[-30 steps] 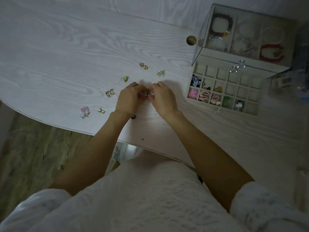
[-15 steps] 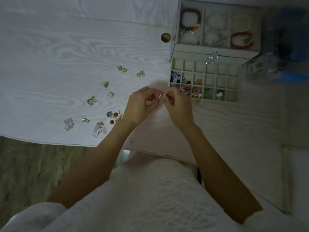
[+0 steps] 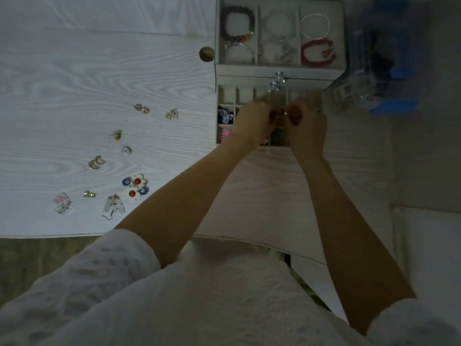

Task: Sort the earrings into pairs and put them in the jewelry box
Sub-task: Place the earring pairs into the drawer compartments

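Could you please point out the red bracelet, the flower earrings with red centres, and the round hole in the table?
red bracelet (image 3: 317,54): head view, on its beaded band.
flower earrings (image 3: 136,187): head view, on the white petals between the two red centres.
round hole (image 3: 206,54): head view, on its middle.

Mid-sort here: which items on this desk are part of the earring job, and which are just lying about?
In the job:
- loose earrings on the desk
- jewelry box, gridded tray open
- left hand and right hand, meeting over the tray; anything pinched is too small to tell

Lying about:
- bracelets in the box's upper section
- blue object, blurred
- round desk hole
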The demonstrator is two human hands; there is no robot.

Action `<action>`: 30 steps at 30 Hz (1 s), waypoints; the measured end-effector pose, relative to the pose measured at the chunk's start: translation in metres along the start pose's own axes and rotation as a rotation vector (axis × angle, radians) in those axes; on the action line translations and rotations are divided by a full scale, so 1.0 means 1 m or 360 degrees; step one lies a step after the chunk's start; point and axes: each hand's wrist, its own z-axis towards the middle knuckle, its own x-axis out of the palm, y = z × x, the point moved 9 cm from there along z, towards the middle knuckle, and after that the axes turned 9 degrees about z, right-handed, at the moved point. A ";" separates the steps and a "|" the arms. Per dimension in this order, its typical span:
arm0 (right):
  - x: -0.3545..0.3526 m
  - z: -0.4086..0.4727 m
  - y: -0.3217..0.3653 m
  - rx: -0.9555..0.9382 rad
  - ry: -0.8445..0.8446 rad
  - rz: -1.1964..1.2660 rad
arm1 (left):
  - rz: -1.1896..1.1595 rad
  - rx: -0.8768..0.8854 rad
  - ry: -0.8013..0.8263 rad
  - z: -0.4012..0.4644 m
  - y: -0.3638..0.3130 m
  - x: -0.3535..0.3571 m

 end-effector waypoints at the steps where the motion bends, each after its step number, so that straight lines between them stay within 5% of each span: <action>1: 0.001 0.002 -0.001 -0.0001 0.0014 -0.0044 | 0.0060 -0.0006 -0.0004 0.002 0.000 0.002; 6: 0.007 0.005 0.002 -0.0059 0.0093 -0.0196 | 0.0205 -0.0005 -0.0070 0.003 -0.007 -0.006; 13: 0.015 -0.023 0.030 -0.0351 0.0222 -0.0358 | -0.0207 -0.0016 -0.0391 -0.062 0.007 -0.053; 20: 0.079 -0.094 0.072 -0.0635 0.0634 -0.0302 | -0.0351 -0.0422 -0.0671 -0.165 0.089 -0.091; 24: 0.120 -0.089 0.092 -0.0640 0.0794 -0.0144 | -0.0393 -0.0693 -0.0645 -0.183 0.156 -0.101; 30: 0.181 -0.050 0.118 -0.0632 0.0824 -0.0205 | -0.0062 -0.0728 -0.0493 -0.148 0.218 -0.108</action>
